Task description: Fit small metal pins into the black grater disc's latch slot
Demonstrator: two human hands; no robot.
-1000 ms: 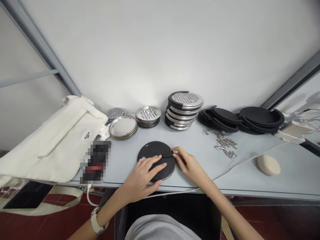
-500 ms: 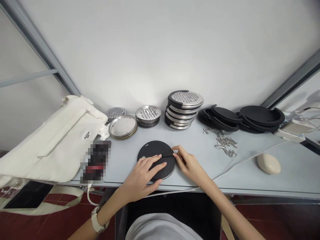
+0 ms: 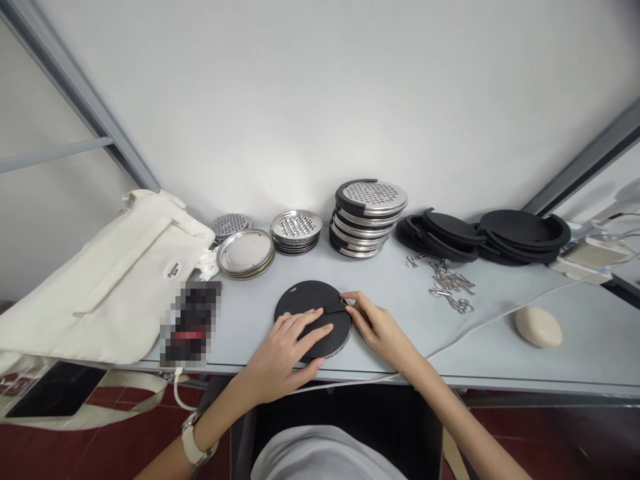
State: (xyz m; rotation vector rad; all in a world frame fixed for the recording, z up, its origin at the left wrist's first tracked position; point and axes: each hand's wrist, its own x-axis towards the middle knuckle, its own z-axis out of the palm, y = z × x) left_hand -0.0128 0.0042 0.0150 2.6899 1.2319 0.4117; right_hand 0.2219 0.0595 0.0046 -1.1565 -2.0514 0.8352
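A black round grater cover (image 3: 307, 297) lies on the table in front of me, with a thin metal rim showing at its lower right. Across its lower half rests my left hand (image 3: 285, 353), fingers spread and flat on the black surface. At the cover's right edge, my right hand (image 3: 367, 320) pinches a small metal clip (image 3: 343, 301) between thumb and forefinger. Most of the clip is hidden by the fingertips. Similar metal clips (image 3: 450, 280) lie in a loose heap to the right.
Along the wall stand a stack of assembled graters (image 3: 370, 220), grater discs (image 3: 297, 227), plain metal discs (image 3: 245, 253) and black covers (image 3: 523, 230). A white bag (image 3: 115, 280) and a blurred dark object (image 3: 190, 323) are left. A white cable (image 3: 480, 327) passes a cream oval object (image 3: 539, 327).
My right forefinger has shifted slightly left and up at the cover's edge, and a bit more of the metal clip shows. My left hand stays in place.
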